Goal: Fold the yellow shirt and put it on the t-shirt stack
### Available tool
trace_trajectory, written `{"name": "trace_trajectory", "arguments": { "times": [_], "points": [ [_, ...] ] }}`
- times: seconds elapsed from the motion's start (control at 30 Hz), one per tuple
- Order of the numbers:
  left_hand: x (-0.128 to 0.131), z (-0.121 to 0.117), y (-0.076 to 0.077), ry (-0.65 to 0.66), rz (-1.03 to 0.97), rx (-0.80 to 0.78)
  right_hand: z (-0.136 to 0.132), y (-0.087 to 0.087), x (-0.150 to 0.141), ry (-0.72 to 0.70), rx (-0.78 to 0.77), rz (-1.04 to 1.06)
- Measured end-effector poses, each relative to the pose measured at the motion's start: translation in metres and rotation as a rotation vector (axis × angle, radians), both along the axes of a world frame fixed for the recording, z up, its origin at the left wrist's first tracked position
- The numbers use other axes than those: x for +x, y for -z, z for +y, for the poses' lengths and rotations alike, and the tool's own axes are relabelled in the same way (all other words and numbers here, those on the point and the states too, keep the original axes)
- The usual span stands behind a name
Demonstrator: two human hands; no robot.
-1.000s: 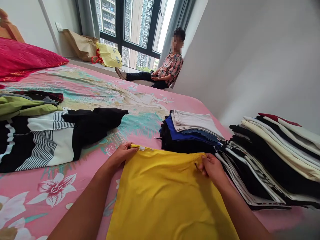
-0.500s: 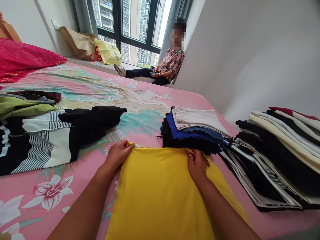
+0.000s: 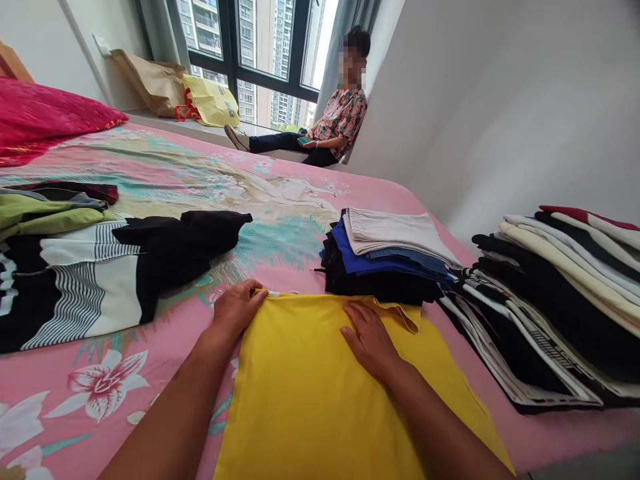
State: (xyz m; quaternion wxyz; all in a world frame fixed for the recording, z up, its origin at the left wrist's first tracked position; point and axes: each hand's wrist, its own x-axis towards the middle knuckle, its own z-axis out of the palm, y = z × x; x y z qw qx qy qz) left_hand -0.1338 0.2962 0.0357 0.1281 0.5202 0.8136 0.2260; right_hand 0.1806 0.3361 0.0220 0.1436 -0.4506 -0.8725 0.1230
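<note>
A yellow garment [image 3: 320,387] lies spread on the pink flowered bedsheet [image 3: 180,393], running off the bottom of the view. At its far left corner my left hand [image 3: 236,308] pinches the edge, close to a small white tag. My right hand [image 3: 369,339] rests flat on the cloth near the far edge, its fingers stretched out. To the right of that hand the far edge is loosely folded and a narrow strip of the fabric stands up. The garment's full shape is hidden below the frame.
Beyond the garment is a stack of folded clothes [image 3: 395,257], with a taller stack [image 3: 560,300] on the right. Left lie a black and white striped garment [image 3: 95,287] and a green one [image 3: 55,217]. A person [image 3: 335,120] sits by the window near paper bags [image 3: 210,100].
My right hand has let go of the far right part of the yellow garment's edge and moved left, now flat on the cloth. My left hand stays at its corner.
</note>
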Motion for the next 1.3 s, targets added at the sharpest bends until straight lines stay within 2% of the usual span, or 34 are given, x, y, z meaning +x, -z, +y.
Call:
{"name": "trace_trajectory", "arguments": {
  "times": [0.13,0.27,0.37,0.4,0.5,0.57,0.6,0.63,0.7,0.8,0.87,1.0,1.13,1.23,1.3],
  "points": [
    [-0.001,0.001,0.000,0.006,-0.008,-0.009,0.017,-0.007,0.011,0.032,-0.049,-0.085],
    [-0.002,0.002,0.000,0.000,-0.019,-0.014,-0.013,-0.014,0.021,0.017,0.001,-0.158],
    [-0.002,0.004,0.000,-0.018,-0.025,-0.032,-0.026,-0.005,0.052,0.047,0.012,-0.232],
    [-0.001,0.004,0.000,-0.019,-0.027,-0.034,-0.021,-0.003,0.067,0.103,0.018,-0.259],
    [0.000,0.005,-0.001,-0.017,-0.015,-0.029,0.007,-0.003,0.109,0.402,-0.017,-0.335],
    [0.001,0.005,-0.001,-0.016,-0.007,-0.034,0.019,-0.010,0.120,0.585,-0.097,-0.406],
    [0.001,0.005,-0.001,-0.017,-0.009,-0.039,0.018,-0.014,0.119,0.629,-0.113,-0.440],
    [0.002,0.006,-0.001,-0.022,-0.015,-0.041,0.012,-0.017,0.114,0.629,-0.112,-0.467],
    [0.003,0.007,0.000,-0.040,-0.029,-0.038,-0.014,-0.018,0.100,0.531,-0.068,-0.472],
    [0.003,0.010,0.003,-0.064,-0.042,-0.007,-0.052,-0.003,0.091,0.271,-0.043,-0.388],
    [0.003,0.011,0.006,-0.050,-0.058,0.007,-0.058,0.010,0.102,0.196,0.004,-0.328],
    [0.002,0.011,0.012,-0.029,-0.070,0.032,-0.034,0.026,0.139,0.346,0.077,-0.275],
    [0.002,0.005,0.013,-0.021,-0.062,0.083,-0.027,0.027,0.147,0.377,0.110,-0.285],
    [-0.001,-0.001,0.005,-0.050,-0.125,0.089,-0.035,0.027,0.142,0.396,0.139,-0.280],
    [0.000,-0.005,-0.007,-0.051,-0.144,0.079,-0.040,0.028,0.140,0.396,0.159,-0.274]
  ]
}}
